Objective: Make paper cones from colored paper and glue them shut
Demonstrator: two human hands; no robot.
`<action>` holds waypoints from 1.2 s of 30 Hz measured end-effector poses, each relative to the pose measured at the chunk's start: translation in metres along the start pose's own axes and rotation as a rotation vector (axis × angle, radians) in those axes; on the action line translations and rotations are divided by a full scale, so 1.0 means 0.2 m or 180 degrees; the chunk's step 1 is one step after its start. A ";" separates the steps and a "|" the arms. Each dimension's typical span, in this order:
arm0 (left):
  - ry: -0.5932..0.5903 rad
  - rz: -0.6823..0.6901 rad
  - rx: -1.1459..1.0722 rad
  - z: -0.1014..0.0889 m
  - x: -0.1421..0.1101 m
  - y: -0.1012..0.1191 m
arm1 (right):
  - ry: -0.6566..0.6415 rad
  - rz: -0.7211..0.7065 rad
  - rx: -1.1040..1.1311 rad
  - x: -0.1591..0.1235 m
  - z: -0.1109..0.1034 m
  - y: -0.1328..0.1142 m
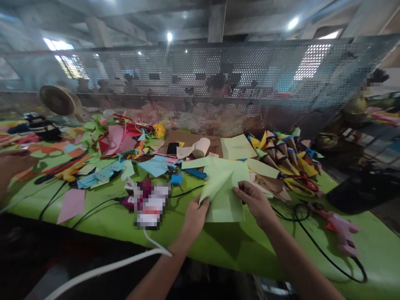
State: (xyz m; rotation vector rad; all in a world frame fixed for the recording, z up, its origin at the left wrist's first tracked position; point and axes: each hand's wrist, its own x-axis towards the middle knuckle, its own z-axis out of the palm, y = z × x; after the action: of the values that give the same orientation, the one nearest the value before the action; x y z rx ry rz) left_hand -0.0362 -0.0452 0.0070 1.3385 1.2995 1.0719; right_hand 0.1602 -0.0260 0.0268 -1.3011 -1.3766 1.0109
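A pale green sheet of paper [223,187] lies partly folded on the bright green table [103,214]. My left hand [195,214] pinches its lower left edge where a folded flap rises. My right hand [254,200] grips its right edge with the fingers curled over the paper. Both hands hold the same sheet, just above the table's front edge.
Coloured paper scraps [115,146] cover the table's left and back. Paper cones [281,152] stand at the right, with scissors [301,183] and a pink glue gun [340,227] with a black cord nearby. A paper roll [201,146] lies behind. Another person's hand [12,166] shows at far left.
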 end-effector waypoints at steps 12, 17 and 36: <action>0.0305 -0.0177 -0.0392 0.03 -0.02 0.00 | -0.0203 -0.2490 -0.3167 -0.22 -0.11 -0.03; 0.0157 -0.0083 -0.0463 0.01 -0.06 0.01 | -0.0361 -0.2585 -0.2689 -0.25 -0.11 0.01; -0.1828 0.1138 0.1905 -0.20 -0.27 -0.01 | -0.0847 -0.0569 -0.1775 -0.46 -0.21 0.16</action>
State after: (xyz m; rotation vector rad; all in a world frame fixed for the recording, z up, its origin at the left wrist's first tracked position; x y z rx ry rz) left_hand -0.0795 -0.0976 0.0124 2.1944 0.9850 0.4445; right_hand 0.2063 -0.1158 -0.0047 -1.4351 -2.0413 0.7169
